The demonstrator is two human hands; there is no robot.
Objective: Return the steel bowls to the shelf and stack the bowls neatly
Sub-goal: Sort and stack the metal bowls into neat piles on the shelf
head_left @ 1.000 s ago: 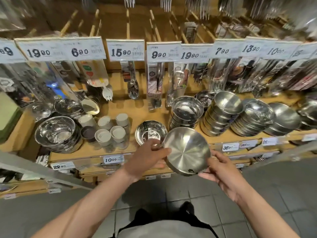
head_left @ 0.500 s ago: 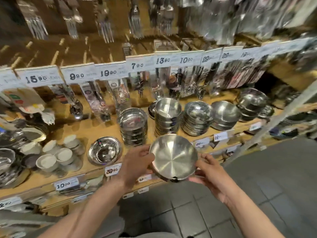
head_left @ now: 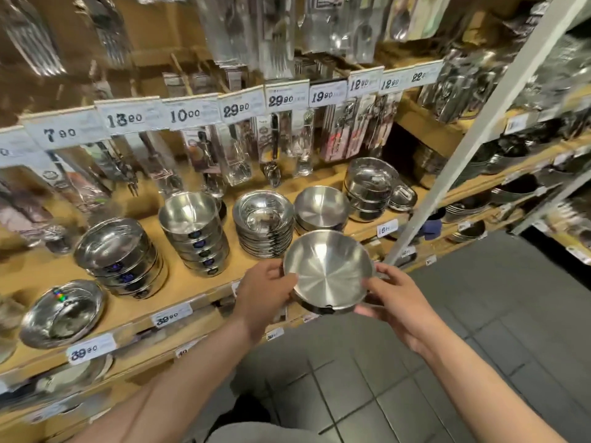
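You hold the steel bowl (head_left: 328, 272) level in front of the shelf (head_left: 198, 282), just off its front edge and not yet over the boards, mouth up. Your left hand (head_left: 265, 292) has its fingers curled round the left rim with the thumb lying over the lip; your right hand (head_left: 395, 295) cups the right side, fingers wrapped under the wall and thumb at the rim. Directly behind the bowl, near the front edge of the shelf, sits the matching stack (head_left: 321, 210) of brushed, wide-mouthed bowls, which looks like the right home for it. Beside that, toward the left, stands a stack of shinier rimmed bowls (head_left: 263, 223), and further left a taller stack of deep bowls (head_left: 193, 231); dropping your bowl into either would likely leave it perched and wobbling rather than nested. The likely slip is in the release: polished steel is slick, and if you let go with one hand before the base seats, it could tip and slide off the front edge to the tiled floor (head_left: 479, 362). The white upright post (head_left: 473, 148) stands close on the right, so a wide swing of your right elbow may knock it.
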